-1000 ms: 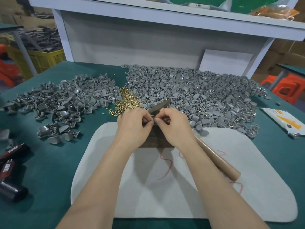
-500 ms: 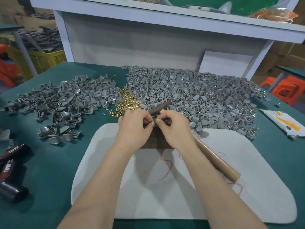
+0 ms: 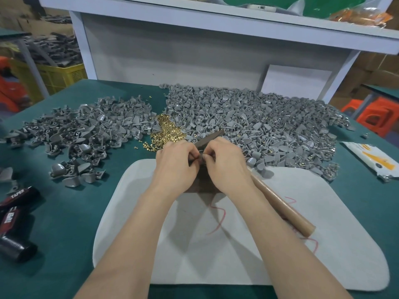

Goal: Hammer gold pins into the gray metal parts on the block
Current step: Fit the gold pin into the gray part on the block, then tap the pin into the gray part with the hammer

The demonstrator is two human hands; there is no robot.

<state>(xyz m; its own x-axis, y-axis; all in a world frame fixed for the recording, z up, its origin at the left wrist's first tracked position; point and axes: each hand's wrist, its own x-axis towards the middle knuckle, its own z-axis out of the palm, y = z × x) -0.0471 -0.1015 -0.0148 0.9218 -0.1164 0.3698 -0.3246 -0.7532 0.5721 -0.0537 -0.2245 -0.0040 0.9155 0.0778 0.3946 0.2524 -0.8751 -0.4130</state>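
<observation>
My left hand (image 3: 176, 164) and my right hand (image 3: 226, 162) meet fingertip to fingertip over a dark block (image 3: 203, 182) on the white mat (image 3: 280, 255). Between the fingertips both pinch a small gray metal part (image 3: 202, 156); whether a pin is there I cannot tell. The hammer's dark head (image 3: 210, 138) sticks out just beyond the fingers. Its wooden handle (image 3: 282, 209) runs out from under my right hand toward the near right. A heap of gold pins (image 3: 167, 131) lies just beyond my left hand.
Large piles of gray parts lie at the far left (image 3: 86, 134) and far right (image 3: 259, 121) of the green table. Black tubes (image 3: 13, 212) lie at the left edge, a printed packet (image 3: 371, 160) at the right. A white shelf frame (image 3: 194, 57) stands behind.
Both hands stay together over the block, with only slight finger movement. The hammer has not moved.
</observation>
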